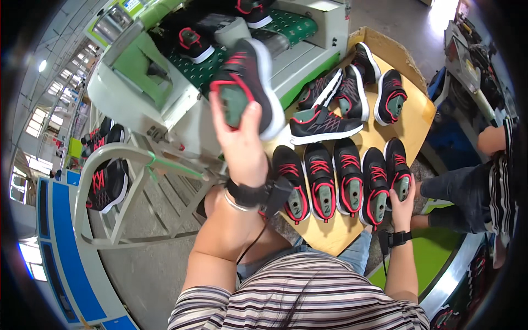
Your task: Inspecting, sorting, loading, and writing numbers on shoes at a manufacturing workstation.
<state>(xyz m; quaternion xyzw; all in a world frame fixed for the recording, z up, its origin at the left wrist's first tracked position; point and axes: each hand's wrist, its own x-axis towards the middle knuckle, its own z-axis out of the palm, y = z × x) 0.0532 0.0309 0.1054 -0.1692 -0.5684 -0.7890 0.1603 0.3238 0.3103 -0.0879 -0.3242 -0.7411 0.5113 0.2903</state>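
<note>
Raised at the left, my left hand grips the heel end of a black sneaker with red trim and a white sole. A green shoe last fills its opening. The sneaker is in the air beside the machine and looks slightly blurred. My right hand closes around the heel of another black sneaker, the rightmost of a row on the tan board. The row's other sneakers lie with toes away from me and green lasts inside. Behind them, several more sneakers lie at mixed angles.
A machine with a green perforated belt stands at the far left, carrying more shoes. At the left is a metal rack with black sneakers. A cardboard edge borders the board's back. Another person is at the right.
</note>
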